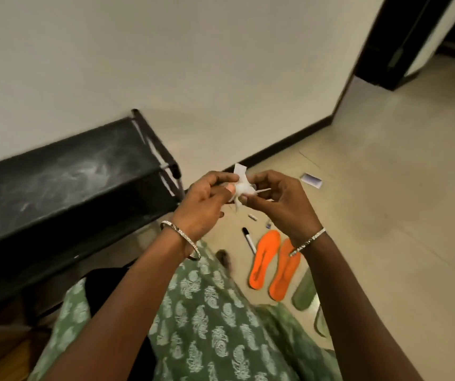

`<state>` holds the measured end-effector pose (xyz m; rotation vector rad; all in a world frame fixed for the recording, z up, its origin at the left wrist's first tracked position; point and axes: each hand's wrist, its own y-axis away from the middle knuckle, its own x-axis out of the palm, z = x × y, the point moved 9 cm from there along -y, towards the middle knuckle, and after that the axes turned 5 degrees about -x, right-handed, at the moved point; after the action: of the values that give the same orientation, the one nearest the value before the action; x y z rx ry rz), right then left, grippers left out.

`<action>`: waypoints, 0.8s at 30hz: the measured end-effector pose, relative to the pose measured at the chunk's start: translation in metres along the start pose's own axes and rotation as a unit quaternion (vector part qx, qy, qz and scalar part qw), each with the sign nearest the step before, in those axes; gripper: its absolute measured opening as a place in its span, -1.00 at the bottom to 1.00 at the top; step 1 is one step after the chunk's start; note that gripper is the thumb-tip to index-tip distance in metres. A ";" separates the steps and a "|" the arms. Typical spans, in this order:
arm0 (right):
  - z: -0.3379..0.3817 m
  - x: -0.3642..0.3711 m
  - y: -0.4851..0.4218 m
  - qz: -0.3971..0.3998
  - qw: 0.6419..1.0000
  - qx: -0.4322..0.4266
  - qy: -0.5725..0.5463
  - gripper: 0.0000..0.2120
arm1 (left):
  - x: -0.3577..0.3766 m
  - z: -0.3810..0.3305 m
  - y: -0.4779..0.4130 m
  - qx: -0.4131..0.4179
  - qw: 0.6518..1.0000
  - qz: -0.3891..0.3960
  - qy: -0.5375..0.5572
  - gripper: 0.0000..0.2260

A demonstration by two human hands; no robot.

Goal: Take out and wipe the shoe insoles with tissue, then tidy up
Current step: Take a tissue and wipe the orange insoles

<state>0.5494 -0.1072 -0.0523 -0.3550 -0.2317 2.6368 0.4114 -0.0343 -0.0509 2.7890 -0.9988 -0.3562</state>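
Note:
Both hands meet at chest height over the floor. My left hand (207,200) and my right hand (278,202) pinch a crumpled white tissue (241,185) between their fingertips. Two orange insoles (274,264) lie side by side on the tiled floor below my right wrist, partly hidden by it. No shoes show clearly in view.
A black shoe rack (64,185) stands against the wall on the left. A black marker (249,239), small bits and a white-and-purple packet (311,180) lie on the floor. A green object (304,292) lies right of the insoles. A dark doorway (402,39) is at the top right.

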 end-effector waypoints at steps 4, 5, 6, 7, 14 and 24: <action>-0.070 -0.064 0.019 -0.040 0.997 0.066 0.025 -0.71 | 0.077 0.024 -0.037 -0.048 0.996 0.064 -0.030 -0.91; -0.089 -0.076 0.026 -0.050 0.995 0.086 0.026 -0.71 | 0.094 0.036 -0.045 -0.070 0.995 0.071 -0.031 -0.92; -0.109 -0.089 0.035 -0.063 0.992 0.111 0.024 -0.73 | 0.112 0.051 -0.055 -0.093 0.992 0.076 -0.031 -0.93; -0.129 -0.102 0.044 -0.078 0.987 0.137 0.017 -0.74 | 0.130 0.065 -0.063 -0.113 0.990 0.079 -0.032 -0.93; -0.248 -0.160 0.137 -0.262 0.898 0.328 -0.132 -0.91 | 0.226 0.181 -0.101 -0.294 0.939 0.157 -0.078 -0.91; -0.344 -0.136 0.207 -0.408 0.755 0.445 -0.255 -0.94 | 0.195 0.408 -0.175 -0.478 0.865 0.042 -0.148 -0.61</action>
<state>0.6769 -0.3182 -0.3980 0.6603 0.5814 1.6211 0.5510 -0.0524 -0.5146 1.8058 -0.6941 -0.9740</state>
